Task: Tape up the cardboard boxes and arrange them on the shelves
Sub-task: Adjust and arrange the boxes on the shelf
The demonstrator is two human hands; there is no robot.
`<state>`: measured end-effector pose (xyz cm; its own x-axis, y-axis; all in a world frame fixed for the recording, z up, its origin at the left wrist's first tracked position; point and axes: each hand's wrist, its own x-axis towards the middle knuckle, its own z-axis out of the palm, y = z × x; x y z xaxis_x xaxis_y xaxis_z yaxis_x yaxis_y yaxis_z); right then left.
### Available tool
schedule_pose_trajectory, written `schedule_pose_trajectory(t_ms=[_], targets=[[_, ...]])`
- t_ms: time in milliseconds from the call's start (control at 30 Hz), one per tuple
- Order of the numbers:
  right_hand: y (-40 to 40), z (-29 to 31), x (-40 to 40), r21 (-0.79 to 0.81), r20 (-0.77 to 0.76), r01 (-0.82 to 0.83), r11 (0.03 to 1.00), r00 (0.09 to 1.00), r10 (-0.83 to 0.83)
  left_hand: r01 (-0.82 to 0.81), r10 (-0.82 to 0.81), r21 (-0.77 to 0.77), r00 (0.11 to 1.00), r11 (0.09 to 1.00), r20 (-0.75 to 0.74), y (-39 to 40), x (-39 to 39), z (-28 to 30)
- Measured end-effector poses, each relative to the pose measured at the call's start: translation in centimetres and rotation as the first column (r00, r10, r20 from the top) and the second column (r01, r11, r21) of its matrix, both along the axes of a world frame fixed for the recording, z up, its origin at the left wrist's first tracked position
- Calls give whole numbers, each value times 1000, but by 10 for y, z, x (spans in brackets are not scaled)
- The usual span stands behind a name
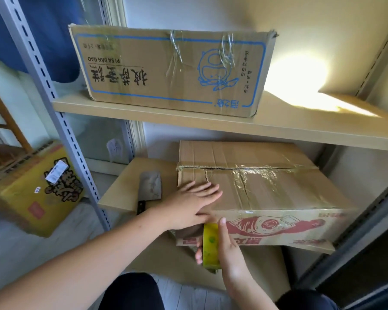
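Right hand (222,247) grips tape roll (211,245) | left hand (193,202), fingers flat, presses box (267,189) at 12 o'clock

A bright patch of light (300,73) falls on the pale wall (211,12) above a whitish plank floor (188,296).
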<state>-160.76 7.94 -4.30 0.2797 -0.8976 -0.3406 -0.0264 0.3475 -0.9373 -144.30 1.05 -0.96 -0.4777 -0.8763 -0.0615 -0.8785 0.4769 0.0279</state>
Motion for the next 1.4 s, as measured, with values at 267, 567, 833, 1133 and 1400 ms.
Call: schedule_pose_trajectory(t_ms=[267,567,833,1133,1400], targets=[[2,6,-22,-395,-485,22,918,844,-229,-113,113,-189,993,975,-11,14,-12,-10],[-48,34,-54,-735,-598,-152,660,604,-527,-642,714,484,145,595,-685,25,-27,25],[-67,45,-58,-658,-692,-392,643,652,-311,-495,577,567,-152,659,-803,28,-23,38],[-59,125,-30,-785,-580,-604,139,636,-509,-521,459,522,-256,676,-851,39,-20,65],[-59,310,61,-845,-228,-442,-302,807,-544,-882,-41,-313,320,351,-947,49,67,266]])
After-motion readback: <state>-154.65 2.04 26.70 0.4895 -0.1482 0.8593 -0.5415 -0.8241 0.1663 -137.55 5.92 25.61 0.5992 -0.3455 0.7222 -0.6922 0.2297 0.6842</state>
